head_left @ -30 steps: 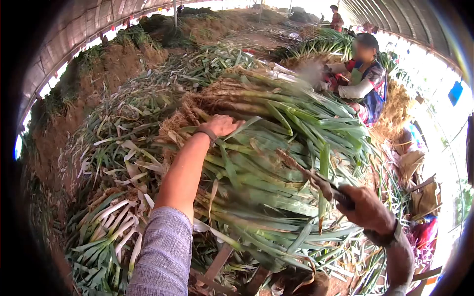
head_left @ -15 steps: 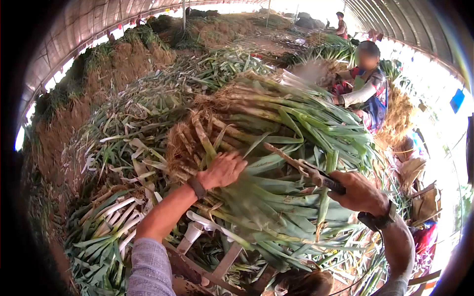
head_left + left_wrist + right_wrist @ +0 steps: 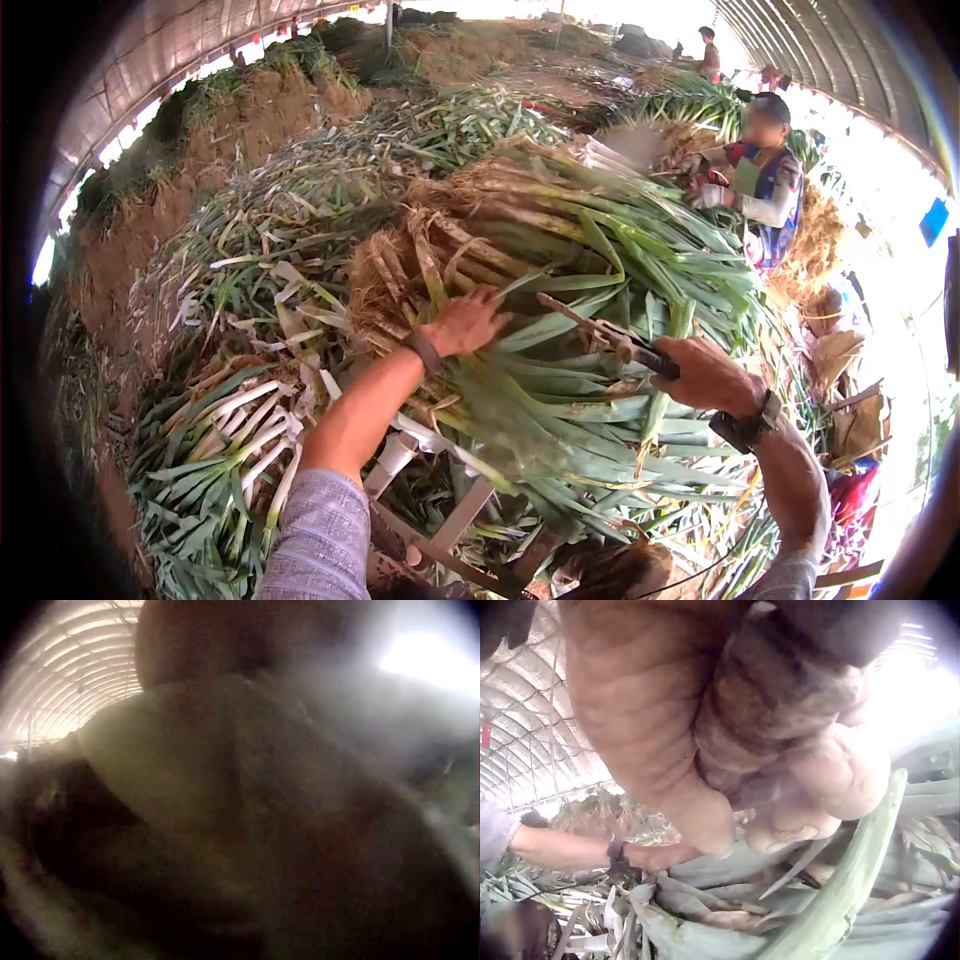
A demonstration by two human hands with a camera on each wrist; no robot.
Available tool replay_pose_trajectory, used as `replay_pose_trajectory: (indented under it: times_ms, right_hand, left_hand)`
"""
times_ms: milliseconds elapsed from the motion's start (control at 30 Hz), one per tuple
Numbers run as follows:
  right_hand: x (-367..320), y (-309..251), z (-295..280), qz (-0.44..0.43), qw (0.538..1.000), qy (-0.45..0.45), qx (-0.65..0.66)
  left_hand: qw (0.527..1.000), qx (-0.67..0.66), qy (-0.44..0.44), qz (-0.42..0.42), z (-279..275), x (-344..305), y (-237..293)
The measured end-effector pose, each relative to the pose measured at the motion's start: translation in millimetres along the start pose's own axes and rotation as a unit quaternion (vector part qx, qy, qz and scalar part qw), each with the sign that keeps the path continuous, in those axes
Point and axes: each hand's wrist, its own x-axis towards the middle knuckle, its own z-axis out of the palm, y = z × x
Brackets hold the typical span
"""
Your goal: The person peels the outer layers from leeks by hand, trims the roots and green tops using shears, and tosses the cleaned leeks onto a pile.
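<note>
Long leeks (image 3: 560,205) lie in a broad heap, roots (image 3: 380,280) to the left and flat green leaves fanning right. My left hand (image 3: 468,320), in the head view, rests on the near stems beside the roots, fingers spread loosely over them. To the right, my right hand (image 3: 708,375) grips the dark handle of a knife (image 3: 590,325), whose long brownish blade points left above the leaves. The right wrist view shows the curled fingers (image 3: 832,772) close up over a pale green leaf (image 3: 840,900). Blur and darkness hide the work in the left wrist view.
A wooden frame (image 3: 465,515) stands below the near edge of the heap. White-stemmed leeks (image 3: 225,430) lie at the lower left, and leaf scraps (image 3: 270,220) cover the ground beyond. Another person (image 3: 770,180) works at the right back, under the arched roof (image 3: 830,70).
My left hand has come nearer to me over the heap, baring more roots and the wooden frame. My right hand still holds the knife above the leaves, now slightly farther up in the view.
</note>
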Motion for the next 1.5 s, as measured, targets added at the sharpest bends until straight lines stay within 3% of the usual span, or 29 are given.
replay_pose_trajectory:
  times_ms: [33, 133, 167, 200, 267, 300, 400, 467, 533, 567, 600, 633, 733, 767, 800, 867, 900, 933, 1000, 1067, 1133, 1167, 1267, 1300, 1400, 1433, 1500]
  right_hand:
    - [4, -2, 0, -0.002, 1.0, -0.004, 0.002]
    - [9, -14, -4, -0.008, 1.0, -0.01, -0.004]
    - [9, -18, -5, -0.013, 1.0, -0.014, -0.01]
    - [10, -22, -5, -0.014, 1.0, -0.015, -0.012]
    - [11, -28, -8, -0.003, 0.999, -0.046, -0.024]
    - [13, -28, -8, -0.005, 0.999, -0.046, -0.025]
    - [23, -27, -6, -0.034, 0.999, -0.022, -0.028]
    - [36, -30, -7, 0.0, 0.995, 0.031, -0.096]
    - [45, -26, -4, -0.03, 0.991, 0.037, -0.122]
    - [50, -32, -9, -0.047, 0.993, -0.011, -0.112]
    - [56, -38, -13, -0.063, 0.991, -0.059, -0.102]
    - [64, -45, -15, -0.013, 0.993, -0.048, -0.108]
    - [95, -44, -18, -0.047, 0.988, 0.02, -0.144]
    - [105, -46, -19, -0.03, 0.986, -0.045, -0.16]
    - [115, -47, -15, -0.032, 0.986, -0.045, -0.159]
    - [132, -51, -4, -0.098, 0.978, -0.016, -0.182]
    - [141, -62, -7, -0.066, 0.983, -0.009, -0.173]
    - [148, -61, -5, -0.066, 0.983, -0.011, -0.173]
    - [169, -59, 0, -0.075, 0.969, 0.011, -0.236]
    - [180, -70, -1, -0.056, 0.974, -0.03, -0.216]
    - [190, -76, -2, -0.06, 0.968, -0.026, -0.24]
    - [196, -80, -4, -0.064, 0.965, -0.021, -0.253]
    - [211, -94, 5, -0.038, 0.974, -0.071, -0.213]
    - [217, -95, 6, -0.046, 0.977, -0.035, -0.204]
    - [228, -101, 9, -0.071, 0.969, -0.106, -0.213]
    - [225, -99, 16, -0.114, 0.978, -0.069, -0.161]
    - [227, -94, 18, -0.085, 0.983, -0.065, -0.15]
  left_hand:
    - [0.996, 0.056, 0.067, -0.003, 14, -3, 1]
    - [0.996, 0.022, 0.084, -0.021, 32, -25, 7]
    - [0.985, 0.023, 0.172, 0.009, 44, -36, 7]
    - [0.985, 0.022, 0.173, 0.007, 49, -47, 8]
    - [0.981, 0.133, 0.117, 0.081, 53, -69, 13]
    - [0.975, 0.106, 0.183, 0.067, 56, -80, 23]
    - [0.965, 0.032, 0.246, 0.085, 68, -95, 24]
    - [0.965, 0.041, 0.243, 0.085, 65, -102, 29]
    - [0.959, 0.156, 0.222, 0.077, 76, -114, 36]
    - [0.983, 0.081, 0.162, 0.012, 93, -117, 35]
    - [0.983, 0.05, 0.175, 0.024, 95, -126, 40]
    - [0.981, 0.05, 0.184, 0.026, 103, -132, 43]
    - [0.98, 0.064, 0.185, 0.037, 109, -146, 48]
    - [0.981, 0.075, 0.171, 0.045, 107, -151, 48]
    - [0.981, 0.076, 0.171, 0.043, 102, -153, 52]
    - [0.988, 0.068, 0.129, 0.042, 91, -151, 57]
    - [0.987, 0.069, 0.117, 0.084, 83, -142, 46]
    - [0.995, -0.075, 0.032, 0.054, 53, -136, 47]
    - [0.993, -0.104, -0.054, 0.003, 15, -104, 26]
    - [0.991, -0.005, 0.119, 0.057, 41, -70, -21]
    - [0.998, 0.011, -0.037, -0.039, 31, -52, -37]
    - [0.997, 0.053, -0.056, -0.018, 27, -48, -44]
    - [0.997, 0.069, -0.012, 0.015, 41, -45, -55]
    - [0.998, 0.059, 0.015, 0.012, 42, -50, -52]
    - [0.999, 0.035, -0.029, -0.018, 36, -59, -45]
    - [0.999, 0.032, -0.03, -0.023, 39, -67, -47]
    - [1.0, 0.02, 0.009, -0.019, 47, -82, -42]
